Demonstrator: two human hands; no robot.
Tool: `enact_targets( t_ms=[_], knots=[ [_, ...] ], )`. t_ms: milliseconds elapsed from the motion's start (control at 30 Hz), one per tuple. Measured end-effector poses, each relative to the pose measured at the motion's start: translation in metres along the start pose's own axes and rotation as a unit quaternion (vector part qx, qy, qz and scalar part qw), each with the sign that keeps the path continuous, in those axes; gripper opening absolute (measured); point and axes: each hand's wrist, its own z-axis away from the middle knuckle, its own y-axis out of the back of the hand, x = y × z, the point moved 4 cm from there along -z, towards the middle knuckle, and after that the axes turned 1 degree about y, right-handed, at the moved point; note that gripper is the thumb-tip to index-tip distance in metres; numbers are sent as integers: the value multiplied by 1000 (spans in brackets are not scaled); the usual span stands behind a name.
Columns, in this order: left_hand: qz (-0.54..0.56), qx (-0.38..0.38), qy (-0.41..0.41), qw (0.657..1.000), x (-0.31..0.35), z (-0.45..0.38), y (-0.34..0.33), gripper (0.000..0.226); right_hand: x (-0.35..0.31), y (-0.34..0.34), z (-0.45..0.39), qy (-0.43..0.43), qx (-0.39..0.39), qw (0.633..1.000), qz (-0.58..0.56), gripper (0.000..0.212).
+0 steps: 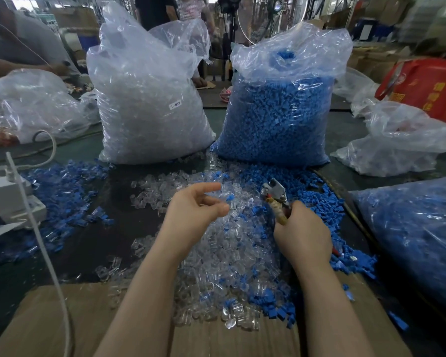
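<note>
Sticker [175, 105] on the bag of clear parts [144, 119] reads "SJ 017"; the yellow characters on the red bag [428, 86] aren't legible. Left hand [196, 211] hovers over the pile of clear clips [216, 256], fingers loosely curled and holding nothing, with a blue clip [230, 197] just off its fingertips. Right hand [303, 234] grips the wrapped-handle pliers [274, 194], head pointing away, at the pile's right edge.

Factory assembly floor. Long dark worktable [129, 228] strewn with loose clear and blue plastic parts [229, 253]. Behind, a bulging sack of clear parts [150, 112] beside a sack of blue parts [276, 119]. More bagged stock [402, 140] alongside, stacked cartons [368, 60] and other workers [155, 11] beyond.
</note>
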Motion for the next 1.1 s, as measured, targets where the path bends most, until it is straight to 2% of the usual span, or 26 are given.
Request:
enact_targets(
  t_ms=[133, 233, 467, 567, 733, 967, 1100],
  knots=[
    [-10, -11, -10, 1000, 3, 1, -9, 19, -4, -1, -2, 14, 6, 994, -106, 15],
    [10, -7, -8, 1000, 4, 2, -12, 16, -7, -2, -2, 29, 0, 989, -145, 11],
    [52, 23, -32, 998, 9, 5, -20, 28, -14, 3, 1, 74, 18, 956, -284, 9],
    [77, 34, -43, 996, 11, 5, -25, 28, -17, 5, 3, 91, 33, 947, -305, 16],
    [128, 29, -35, 991, 10, 7, -31, 27, -19, 6, 5, 98, 32, 930, -353, 7],
    [153, 43, -15, 987, 9, 7, -33, 25, -27, 6, 10, 121, 20, 882, -454, 13],
    [194, 26, -6, 981, 9, 7, -35, 18, -28, 4, 10, 137, 8, 881, -454, 14]
  ],
)
